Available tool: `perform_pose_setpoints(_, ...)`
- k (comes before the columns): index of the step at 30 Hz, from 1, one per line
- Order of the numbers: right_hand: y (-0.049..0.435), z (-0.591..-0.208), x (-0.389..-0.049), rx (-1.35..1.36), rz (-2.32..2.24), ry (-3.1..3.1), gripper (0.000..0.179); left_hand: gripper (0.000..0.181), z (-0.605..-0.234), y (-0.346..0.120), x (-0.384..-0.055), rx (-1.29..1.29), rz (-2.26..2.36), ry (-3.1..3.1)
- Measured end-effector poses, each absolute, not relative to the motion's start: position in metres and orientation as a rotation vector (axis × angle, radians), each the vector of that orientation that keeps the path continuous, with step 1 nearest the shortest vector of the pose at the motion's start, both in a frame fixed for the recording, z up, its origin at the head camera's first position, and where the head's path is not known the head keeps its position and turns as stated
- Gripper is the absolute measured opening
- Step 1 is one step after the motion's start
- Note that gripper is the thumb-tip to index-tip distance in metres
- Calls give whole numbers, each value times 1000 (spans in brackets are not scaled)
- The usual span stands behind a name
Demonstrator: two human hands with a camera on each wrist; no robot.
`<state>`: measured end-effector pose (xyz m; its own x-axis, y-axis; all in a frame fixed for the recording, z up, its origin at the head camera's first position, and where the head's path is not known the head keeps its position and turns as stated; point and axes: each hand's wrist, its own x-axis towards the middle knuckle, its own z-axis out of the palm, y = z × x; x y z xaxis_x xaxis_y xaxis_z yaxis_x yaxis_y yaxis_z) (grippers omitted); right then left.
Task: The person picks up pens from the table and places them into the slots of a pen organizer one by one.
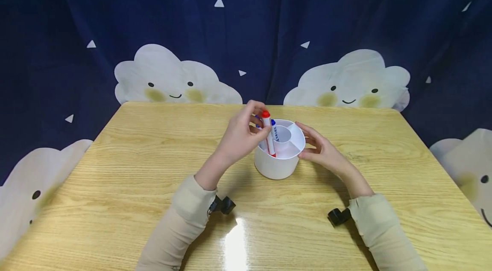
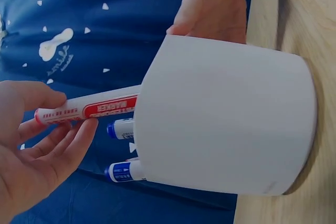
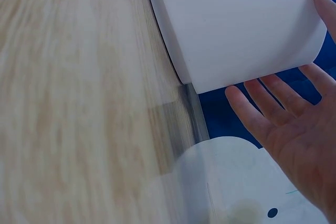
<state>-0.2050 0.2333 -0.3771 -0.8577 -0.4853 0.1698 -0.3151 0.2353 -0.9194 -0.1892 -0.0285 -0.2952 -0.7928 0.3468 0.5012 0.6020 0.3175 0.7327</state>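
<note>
My left hand pinches a white marker with a red cap between thumb and fingers. The marker stands nearly upright, its lower end inside a round white desk organizer. Two blue-capped markers poke out of the organizer beside it in the left wrist view. On the organizer's right side, my right hand holds the wall, thumb toward the near side and fingers toward the far side. Fingertips lie along the white wall in the right wrist view. The organizer has a round centre cup with divided compartments around it.
The organizer stands on a light wooden table, toward its far edge. A dark blue curtain with clouds and white triangles hangs behind. Black wrist camera mounts sit below both cuffs.
</note>
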Motion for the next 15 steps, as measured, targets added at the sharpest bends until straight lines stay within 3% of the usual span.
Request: perform_pose_setpoints(15, 235, -378, -203, -757, -1695, 2329, 75, 22, -300, -30, -183, -981, -1161, -2712)
